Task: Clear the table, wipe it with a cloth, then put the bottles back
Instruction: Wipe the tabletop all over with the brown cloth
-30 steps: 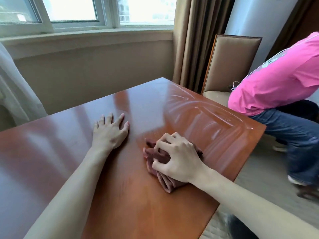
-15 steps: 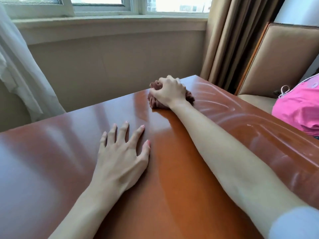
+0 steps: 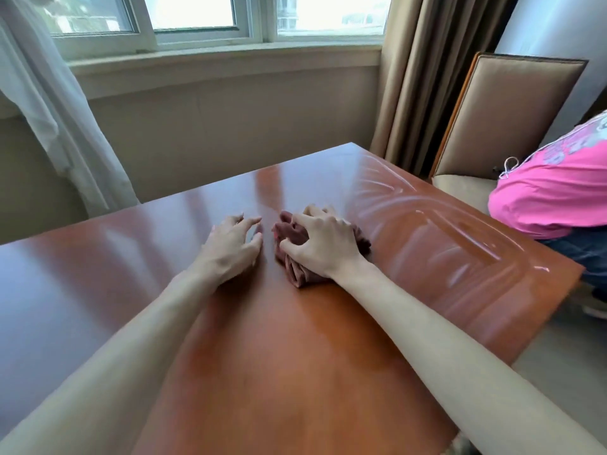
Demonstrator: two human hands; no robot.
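Reddish-brown cloth (image 3: 297, 257) lies bunched under our right hand (image 3: 323, 246), which grips it on the glossy worktop (image 3: 295, 356); our left hand (image 3: 231, 249) rests loosely curled just beside it, holding nothing.

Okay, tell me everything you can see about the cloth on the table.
The cloth is a dull reddish-brown fabric, bunched into a folded wad with layered edges showing at its near end. It lies on the glossy wooden table, near the middle. The right hand lies over it, fingers curled round the bunch, hiding most of its top. The left hand rests on the table beside it, apart from it.
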